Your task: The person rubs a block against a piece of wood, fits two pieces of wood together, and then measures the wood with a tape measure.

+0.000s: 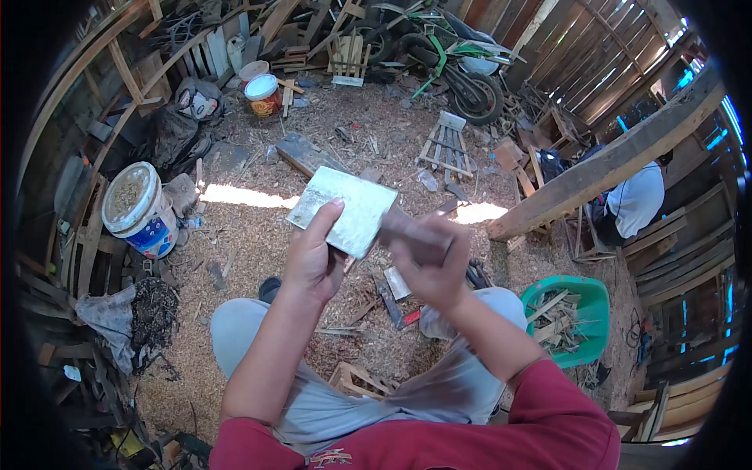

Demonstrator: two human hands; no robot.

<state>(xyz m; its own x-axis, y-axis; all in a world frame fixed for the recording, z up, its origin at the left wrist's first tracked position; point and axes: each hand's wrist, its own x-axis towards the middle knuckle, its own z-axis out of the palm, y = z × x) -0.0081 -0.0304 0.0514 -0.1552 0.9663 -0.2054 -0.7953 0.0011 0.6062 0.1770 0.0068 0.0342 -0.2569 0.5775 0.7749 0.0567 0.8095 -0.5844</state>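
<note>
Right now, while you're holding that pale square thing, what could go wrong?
Two things, maybe. The left hand grips the pale square piece from one side, with its thumb on top, so a hard push on the far side could twist it loose. Also, the right hand has a blurred brown thing close to the piece's edge; if that slips across, it might bump the thumb.

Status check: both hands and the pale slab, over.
Left grip holding pale slab. Right grip blurred, holding brown object by slab's edge; contact unclear. In the way: left thumb, over slab's face.
</note>
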